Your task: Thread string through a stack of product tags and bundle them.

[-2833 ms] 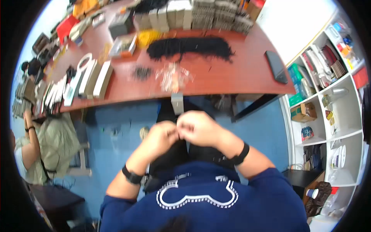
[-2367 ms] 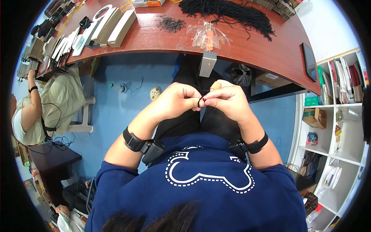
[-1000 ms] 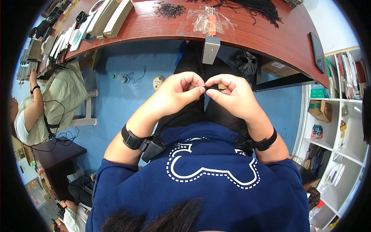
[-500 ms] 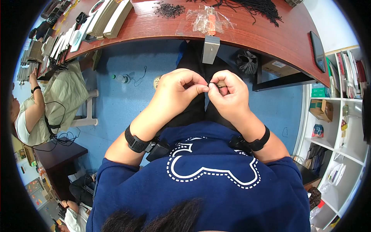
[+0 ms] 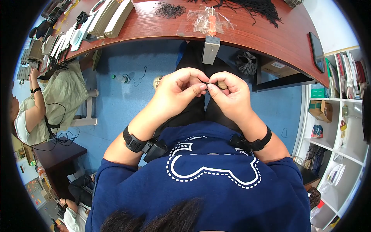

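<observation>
Above my lap, the fingertips of both hands meet at a small dark piece (image 5: pixel 206 83), too small to name, perhaps a bit of black cord. My left hand (image 5: pixel 179 91) pinches it between thumb and index finger. On the other side, my right hand (image 5: pixel 230 92) is closed in a pinch on the same piece. A small brownish thing (image 5: pixel 222 85) shows inside the curled fingers of my right hand; its kind is unclear. Beyond my hands, a grey metal block (image 5: pixel 211 50) hangs at the table edge, beside crinkled clear plastic wrap (image 5: pixel 199 24) and an orange piece (image 5: pixel 211 25).
The reddish-brown table (image 5: pixel 154 31) carries a heap of small black pieces (image 5: pixel 170 10), black cords (image 5: pixel 262 9), stacked pale strips (image 5: pixel 118 19) and a phone (image 5: pixel 317 51). A co-worker (image 5: pixel 29 112) sits at the left. White shelves (image 5: pixel 349 145) stand at the right.
My left fingers have curled further round the small dark piece, and my right hand has turned slightly, showing more of the brownish thing. The co-worker's hand at the left has shifted slightly.
</observation>
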Demonstrator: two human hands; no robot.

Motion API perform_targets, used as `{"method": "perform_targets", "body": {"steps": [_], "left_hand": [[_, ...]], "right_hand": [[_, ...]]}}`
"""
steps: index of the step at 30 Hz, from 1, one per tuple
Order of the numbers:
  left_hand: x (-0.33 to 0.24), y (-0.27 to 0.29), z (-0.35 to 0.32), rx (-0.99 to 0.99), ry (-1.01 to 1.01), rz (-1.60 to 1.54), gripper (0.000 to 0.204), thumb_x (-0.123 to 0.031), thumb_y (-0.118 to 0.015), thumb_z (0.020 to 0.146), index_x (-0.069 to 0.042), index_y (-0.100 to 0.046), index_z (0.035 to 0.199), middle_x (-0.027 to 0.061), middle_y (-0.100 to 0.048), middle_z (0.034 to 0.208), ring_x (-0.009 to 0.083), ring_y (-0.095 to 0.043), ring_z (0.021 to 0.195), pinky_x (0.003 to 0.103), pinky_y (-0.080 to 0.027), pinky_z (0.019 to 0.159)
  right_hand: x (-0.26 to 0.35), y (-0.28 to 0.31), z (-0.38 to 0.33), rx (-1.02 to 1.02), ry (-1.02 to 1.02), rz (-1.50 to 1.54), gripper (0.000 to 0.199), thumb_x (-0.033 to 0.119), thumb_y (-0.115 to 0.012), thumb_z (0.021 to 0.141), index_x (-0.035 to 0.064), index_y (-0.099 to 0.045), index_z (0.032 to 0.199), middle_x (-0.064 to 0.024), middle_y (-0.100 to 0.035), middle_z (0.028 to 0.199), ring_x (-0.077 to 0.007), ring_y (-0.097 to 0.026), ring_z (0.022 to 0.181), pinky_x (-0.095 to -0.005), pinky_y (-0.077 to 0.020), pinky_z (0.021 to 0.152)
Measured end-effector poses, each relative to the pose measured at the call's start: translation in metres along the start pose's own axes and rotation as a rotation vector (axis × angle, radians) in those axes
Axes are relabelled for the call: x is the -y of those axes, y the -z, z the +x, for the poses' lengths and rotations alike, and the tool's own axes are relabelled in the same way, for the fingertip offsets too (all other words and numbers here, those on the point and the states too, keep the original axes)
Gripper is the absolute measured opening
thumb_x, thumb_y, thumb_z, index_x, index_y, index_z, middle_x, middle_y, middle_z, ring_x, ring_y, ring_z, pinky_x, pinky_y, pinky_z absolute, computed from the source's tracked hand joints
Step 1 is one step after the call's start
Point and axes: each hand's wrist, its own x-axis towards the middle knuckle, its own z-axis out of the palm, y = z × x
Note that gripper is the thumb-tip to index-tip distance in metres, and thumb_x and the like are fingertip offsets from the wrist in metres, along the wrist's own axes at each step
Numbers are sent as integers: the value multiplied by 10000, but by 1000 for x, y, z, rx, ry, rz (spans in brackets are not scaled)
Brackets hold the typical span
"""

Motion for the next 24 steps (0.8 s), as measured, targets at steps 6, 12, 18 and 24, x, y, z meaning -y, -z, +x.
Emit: {"method": "perform_targets", "body": {"steps": [6,12,18,24], "left_hand": [[1,2,1,33,2,111,56,-43,-573,887,-18,-557,934,19,-596,831,88,-581,760,218,-482,698],[10,2,2,33,-27,-23,30,-59,-549,902,-32,-538,903,8,-567,832,78,-550,739,217,-461,681],[13,0,3,22,-18,-141,47,-93,-550,910,-50,-535,896,-10,-551,819,65,-530,726,208,-446,671],[13,0,3,14,8,-42,51,-121,-551,915,-78,-531,898,-34,-541,825,52,-526,730,190,-421,653]], "right_hand": [[-11,5,3,88,-138,194,74,53,-613,855,16,-614,919,1,-605,828,-35,-545,723,-168,-435,629],[-9,9,5,159,-255,401,93,113,-617,874,28,-608,911,16,-603,826,-30,-517,739,-174,-413,667],[5,8,7,159,-299,291,105,104,-608,869,19,-586,927,-4,-598,837,-50,-538,685,-183,-447,608],[-1,12,7,173,-340,424,97,108,-596,871,30,-561,917,-11,-577,790,-47,-516,583,-186,-425,480]]}}
